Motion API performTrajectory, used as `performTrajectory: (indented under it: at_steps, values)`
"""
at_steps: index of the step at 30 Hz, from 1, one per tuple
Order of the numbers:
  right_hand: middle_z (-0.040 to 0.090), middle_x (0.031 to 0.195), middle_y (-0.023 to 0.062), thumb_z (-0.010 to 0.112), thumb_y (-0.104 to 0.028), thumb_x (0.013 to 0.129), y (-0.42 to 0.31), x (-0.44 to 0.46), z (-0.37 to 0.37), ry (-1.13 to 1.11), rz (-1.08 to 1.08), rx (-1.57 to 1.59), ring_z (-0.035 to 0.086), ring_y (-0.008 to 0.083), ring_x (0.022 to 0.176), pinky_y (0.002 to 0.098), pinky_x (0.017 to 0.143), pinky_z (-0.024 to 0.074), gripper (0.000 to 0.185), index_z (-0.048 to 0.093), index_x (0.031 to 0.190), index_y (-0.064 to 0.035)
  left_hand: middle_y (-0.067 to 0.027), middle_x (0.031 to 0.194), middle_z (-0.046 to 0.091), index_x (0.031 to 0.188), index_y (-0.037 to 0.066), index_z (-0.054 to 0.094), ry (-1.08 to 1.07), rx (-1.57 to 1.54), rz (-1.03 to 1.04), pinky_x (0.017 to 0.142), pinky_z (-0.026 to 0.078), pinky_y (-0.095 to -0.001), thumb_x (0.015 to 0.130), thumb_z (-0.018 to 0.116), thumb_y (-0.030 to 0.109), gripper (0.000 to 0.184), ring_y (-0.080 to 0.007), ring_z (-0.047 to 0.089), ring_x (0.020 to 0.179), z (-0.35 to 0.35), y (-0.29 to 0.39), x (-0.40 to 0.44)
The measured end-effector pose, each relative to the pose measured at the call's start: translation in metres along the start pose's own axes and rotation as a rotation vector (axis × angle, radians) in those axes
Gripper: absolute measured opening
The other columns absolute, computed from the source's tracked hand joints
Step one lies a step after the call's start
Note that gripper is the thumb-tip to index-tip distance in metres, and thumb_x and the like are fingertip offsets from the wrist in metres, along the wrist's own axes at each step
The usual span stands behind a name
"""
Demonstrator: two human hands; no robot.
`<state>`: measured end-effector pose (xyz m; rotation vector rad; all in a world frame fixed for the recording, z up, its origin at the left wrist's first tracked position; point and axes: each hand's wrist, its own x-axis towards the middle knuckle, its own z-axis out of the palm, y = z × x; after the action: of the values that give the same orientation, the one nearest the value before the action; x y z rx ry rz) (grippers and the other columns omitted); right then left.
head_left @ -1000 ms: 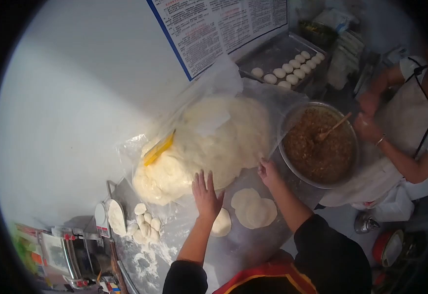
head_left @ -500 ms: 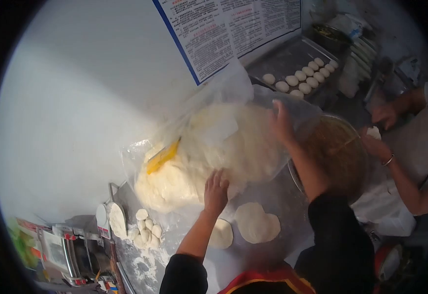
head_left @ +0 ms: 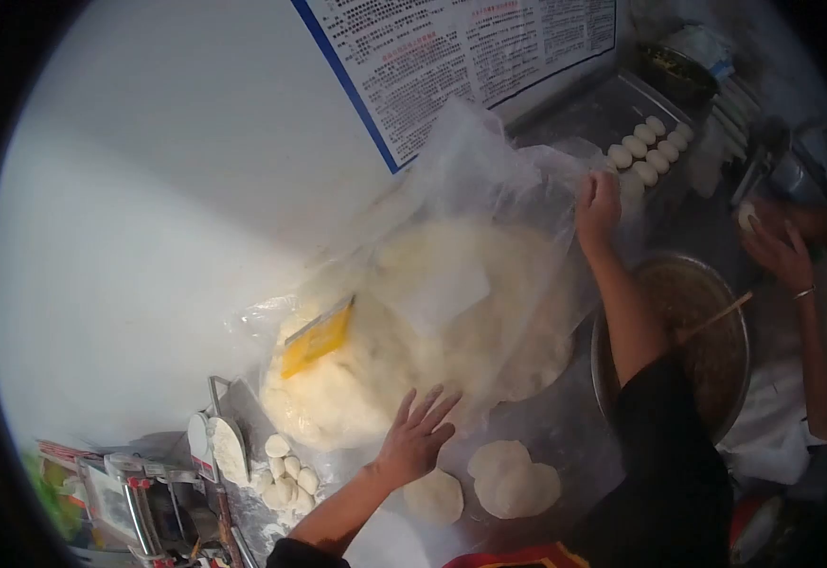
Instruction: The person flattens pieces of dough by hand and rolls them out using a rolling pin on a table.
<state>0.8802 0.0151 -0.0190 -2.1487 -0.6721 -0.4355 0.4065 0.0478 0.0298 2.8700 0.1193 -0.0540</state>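
So the big dough mound [head_left: 390,379] is sitting in the middle of the metal worktop [head_left: 565,421], with a clear plastic sheet [head_left: 527,189] draped over most of it, kinda bunched up toward 12 and 1 o'clock. Clock positions here are all from the middle of that mound, as the head view shows it.

The person's right hand [head_left: 600,204] is up around 2 o'clock, fingers curled tight on the sheet's edge, with that side of the plastic raised. The left hand [head_left: 415,443] is down at 6 o'clock, not gripping anything, fingers spread over the mound's near edge. Can't really tell whether the fingertips are pressing on it.

A yellow scraper [head_left: 317,343] lies tilted on the dough at 9 o'clock. Two flat dough rounds [head_left: 515,481] overlap at 5 o'clock, and a single round [head_left: 434,496] is just beside the left hand at 6. The little dough lumps [head_left: 285,476] are piled between 7 and 8, near a scoop [head_left: 229,451] with flour in it.

Over at 3 o'clock there's a metal bowl [head_left: 743,379] of brown filling with a wooden handle [head_left: 730,310] sticking out, partly behind the right arm. A tray [head_left: 574,118] of dough balls [head_left: 657,151] is between 1 and 2, and a co-worker's hand [head_left: 782,254] is past the bowl, near a small white piece [head_left: 747,216].
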Motion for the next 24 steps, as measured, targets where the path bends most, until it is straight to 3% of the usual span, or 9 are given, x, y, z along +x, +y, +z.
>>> performTrajectory:
  at_steps: [1,4,7,11,14,16,18,22,24]
  values:
    - [0.061,0.122,0.0198,0.054,-0.021,0.095,0.009,-0.007,0.001,0.079,-0.118,-0.168,0.057,0.0376,0.113,0.0434,0.100,0.0433,0.033,0.062,0.119,0.0001,-0.0091,0.155,0.033,0.094,0.009,0.065,-0.035,0.022,0.030,0.116,0.019,-0.0573,0.079,0.061,0.006,0.016,-0.0309,0.025,0.145,0.000,0.000,0.008]
    - [0.062,0.115,0.0192,0.053,-0.020,0.096,0.025,-0.018,0.004,-0.709,-0.016,-0.622,0.057,0.0367,0.109,0.0440,0.096,0.0441,0.031,0.061,0.118,-0.0001,-0.0080,0.158,0.028,0.094,0.010,0.067,-0.131,0.090,0.107,0.118,0.015,-0.0574,0.080,0.060,0.007,0.015,-0.0286,0.019,0.148,-0.004,-0.003,0.030]
    - [0.060,0.122,0.0194,0.053,-0.026,0.097,-0.013,-0.008,-0.001,-0.246,-0.197,-0.205,0.055,0.0346,0.114,0.0463,0.099,0.0426,0.034,0.061,0.120,-0.0011,-0.0076,0.159,0.026,0.092,0.009,0.068,-0.169,0.076,0.109,0.118,0.014,-0.0586,0.081,0.060,0.007,0.014,-0.0279,0.016,0.149,-0.002,-0.005,0.038]
    - [0.054,0.134,0.0146,0.052,-0.033,0.097,-0.077,0.002,0.033,-0.125,-0.778,0.108,0.048,0.0368,0.125,0.0483,0.108,0.0363,0.037,0.060,0.126,-0.0116,-0.0064,0.159,0.027,0.090,0.008,0.067,-0.149,0.037,0.097,0.117,0.015,-0.0609,0.081,0.059,0.006,0.012,-0.0278,0.014,0.150,0.001,-0.004,0.040]
    - [0.054,0.138,0.0105,0.055,-0.040,0.095,-0.077,0.001,0.078,-0.259,-0.961,-0.274,0.044,0.0359,0.131,0.0446,0.111,0.0333,0.043,0.059,0.130,-0.0150,-0.0054,0.158,0.028,0.089,0.008,0.067,-0.134,0.015,0.065,0.116,0.016,-0.0618,0.083,0.058,0.006,0.011,-0.0278,0.016,0.149,0.007,-0.007,0.043]
    - [0.050,0.144,0.0079,0.055,-0.050,0.092,-0.042,-0.007,0.143,-0.647,-0.460,-0.159,0.040,0.0325,0.136,0.0448,0.114,0.0289,0.051,0.060,0.132,-0.0184,-0.0050,0.158,0.028,0.090,0.008,0.067,-0.133,0.017,0.059,0.116,0.017,-0.0616,0.086,0.057,0.008,0.011,-0.0280,0.017,0.149,0.013,-0.009,0.042]
    - [0.047,0.147,0.0072,0.051,-0.055,0.092,-0.018,0.001,0.168,-1.077,0.252,0.182,0.038,0.0303,0.138,0.0450,0.114,0.0283,0.054,0.058,0.134,-0.0220,-0.0046,0.158,0.028,0.092,0.008,0.067,-0.098,0.038,0.077,0.116,0.018,-0.0607,0.089,0.056,0.011,0.012,-0.0283,0.018,0.148,0.028,-0.013,0.041]
    - [0.048,0.146,0.0103,0.049,-0.054,0.094,-0.059,0.027,0.104,-1.113,-0.109,-0.431,0.040,0.0323,0.137,0.0449,0.114,0.0285,0.052,0.059,0.133,-0.0210,-0.0038,0.158,0.028,0.100,0.011,0.068,0.081,0.051,0.163,0.117,0.019,-0.0582,0.092,0.055,0.019,0.017,-0.0261,0.019,0.148,0.071,-0.026,0.033]
    - [0.048,0.145,0.0117,0.047,-0.053,0.094,-0.098,0.032,0.084,-1.061,-0.240,-0.344,0.041,0.0334,0.136,0.0449,0.114,0.0288,0.052,0.059,0.133,-0.0201,-0.0035,0.158,0.028,0.105,0.013,0.068,0.197,0.070,0.187,0.117,0.019,-0.0571,0.092,0.055,0.022,0.021,-0.0243,0.019,0.148,0.049,-0.012,0.033]
